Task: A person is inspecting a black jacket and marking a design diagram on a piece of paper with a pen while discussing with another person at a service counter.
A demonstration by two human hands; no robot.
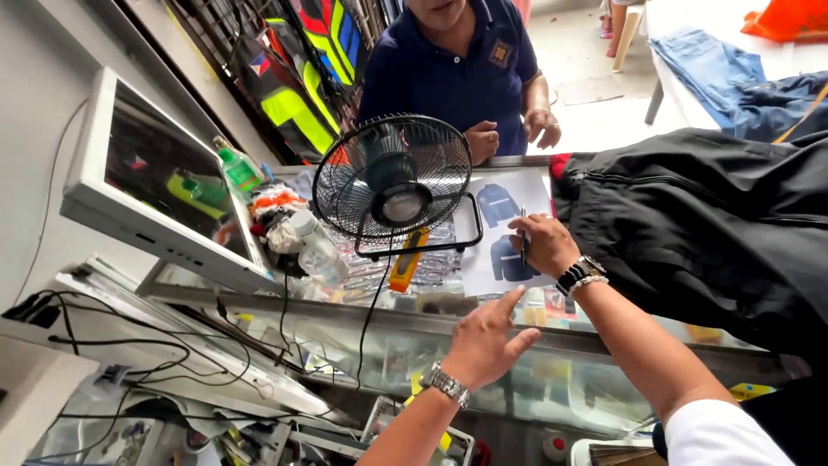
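- Nearest us, the left hand [485, 338] hangs over the glass-topped desk [483, 332], index finger stretched toward the printed sheet [504, 231], grip loose and holding nothing.
- Just beyond, the right hand [542, 243], wearing a wristwatch [579, 274], rests on that sheet with its grip closed around a thin pen [523, 235], tip down on the paper.
- The sheet shows two blue jacket pictures and lies flat on the glass, right of centre, beside a black jacket [707, 224] spread over the right end.
- Left of the sheet, a small black desk fan [392, 183] stands with its frame foot touching the paper's edge; an orange utility knife [405, 261] lies beneath it.
- My read: a sweep of either hand could nudge the fan's foot or snag its cord [373, 302], which hangs over the near edge, and tip it onto the glass.
- Further left, a clear bottle [317, 248] and a green-capped one [237, 168] crowd a white-framed monitor [159, 185].
- Across the desk, another person in a navy polo [448, 69] rests both hands at the far edge.
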